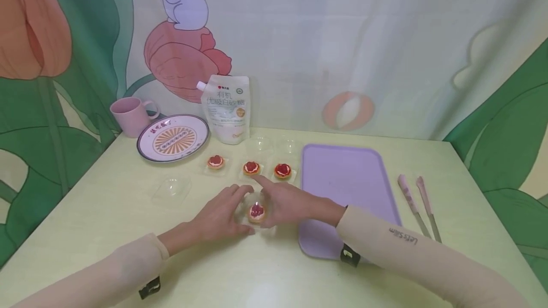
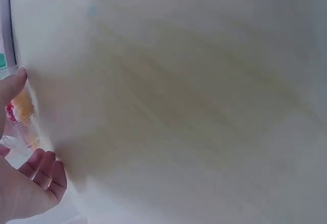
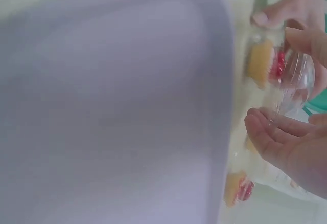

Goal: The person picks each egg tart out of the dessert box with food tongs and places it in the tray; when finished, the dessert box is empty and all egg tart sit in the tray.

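Observation:
A small tart point(image 1: 257, 212) with cream and a red topping sits under a clear plastic dome lid point(image 3: 302, 81) on its clear base, near the table's middle. My left hand point(image 1: 220, 215) grips the clear box from the left, thumb and fingers curved round its edge. From the other side my right hand point(image 1: 288, 202) holds the lid between thumb and fingers. In the right wrist view the tart point(image 3: 261, 63) shows side-on beneath the dome. Behind the hands stand three similar tarts, left point(image 1: 216, 161), middle point(image 1: 251, 168) and right point(image 1: 282, 170), on clear bases.
A purple tray point(image 1: 342, 170) lies right of the hands, under the right forearm. Two pink-handled knives point(image 1: 414, 203) lie beyond it. An open clear box point(image 1: 171, 188) is at left. A plate point(image 1: 173, 139), a pink mug point(image 1: 130, 117) and a sugar pouch point(image 1: 228, 110) stand behind.

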{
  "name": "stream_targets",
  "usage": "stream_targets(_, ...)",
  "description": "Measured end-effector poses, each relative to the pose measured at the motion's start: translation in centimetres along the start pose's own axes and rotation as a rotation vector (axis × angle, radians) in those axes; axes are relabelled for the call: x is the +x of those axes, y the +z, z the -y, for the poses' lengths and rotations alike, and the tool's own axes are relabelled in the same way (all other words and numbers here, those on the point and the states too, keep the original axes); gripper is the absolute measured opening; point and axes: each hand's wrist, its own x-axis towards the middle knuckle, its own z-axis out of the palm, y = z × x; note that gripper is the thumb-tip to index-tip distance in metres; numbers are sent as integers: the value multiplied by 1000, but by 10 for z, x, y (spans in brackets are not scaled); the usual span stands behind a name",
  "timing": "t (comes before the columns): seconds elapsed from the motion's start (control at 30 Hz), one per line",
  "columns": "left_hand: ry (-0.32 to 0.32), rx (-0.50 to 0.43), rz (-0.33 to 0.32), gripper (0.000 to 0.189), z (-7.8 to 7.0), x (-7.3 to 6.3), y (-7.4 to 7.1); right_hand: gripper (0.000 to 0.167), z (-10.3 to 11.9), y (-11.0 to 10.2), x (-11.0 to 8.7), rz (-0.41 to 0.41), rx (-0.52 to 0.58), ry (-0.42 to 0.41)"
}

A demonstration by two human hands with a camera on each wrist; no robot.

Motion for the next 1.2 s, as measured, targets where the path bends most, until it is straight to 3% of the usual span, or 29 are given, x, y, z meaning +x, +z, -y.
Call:
stream_targets(0.13,-50,-105,48,102,-3,-3,-14,106,3,-14,-4,1,62,34)
stream_targets(0.2,-64,-146,33,104,-2,-4,-25,102,5,-24,-5,-12,127,30)
stream_targets(0.27,-39,-159,-23,100,0,-5,-37,100,7,-33,-6,-13,233,37)
stream_targets(0.4,143,-172,-211,81,2,1,-55,92,7,-50,-6,29,541,73)
stream_targets(0.53,338,-168,-372,70,0,8,-61,81,4,-59,-3,129,807,86)
stream_targets(0.6,392,-168,-424,66,-2,10,-62,75,3,-61,-1,184,916,57)
stream_targets(0.7,422,-163,-475,64,-4,13,-63,68,1,-60,2,250,1064,18)
stream_targets(0.83,436,-153,-532,62,-4,18,-62,67,-2,-59,3,299,1197,4)
stream_targets(1.0,428,-165,-558,59,-2,23,-64,81,-3,-57,6,336,1259,-10)
stream_targets(1.1,341,-183,-544,59,-1,24,-68,74,0,-57,11,306,1264,20)
stream_targets(1.2,193,-206,-499,59,0,22,-73,60,5,-55,17,212,1258,93)
